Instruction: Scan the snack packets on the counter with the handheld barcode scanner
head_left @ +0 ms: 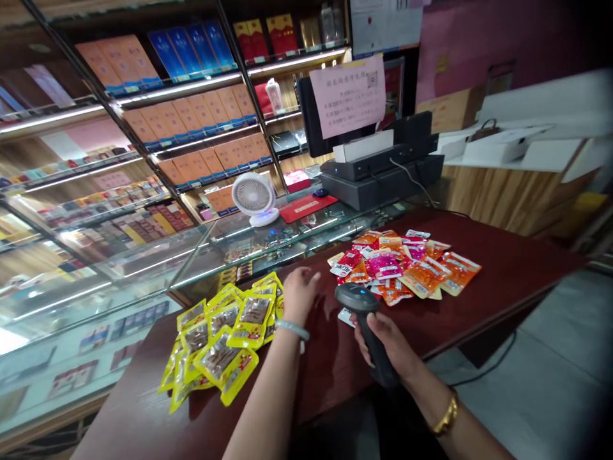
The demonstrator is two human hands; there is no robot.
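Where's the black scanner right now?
In the head view, the black scanner is right of centre, in the right hand, below the left side of the red and orange packets.

The left wrist is wearing a pale bangle, the right wrist a gold bracelet; apparently dark clothing is showing.

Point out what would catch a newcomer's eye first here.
The bright yellow packets heaped on the left of the dark red table jump out first, set against the pile of red, orange and pink packets farther right. Next comes the black handheld scanner, gripped in the right hand on the near side of that second pile.
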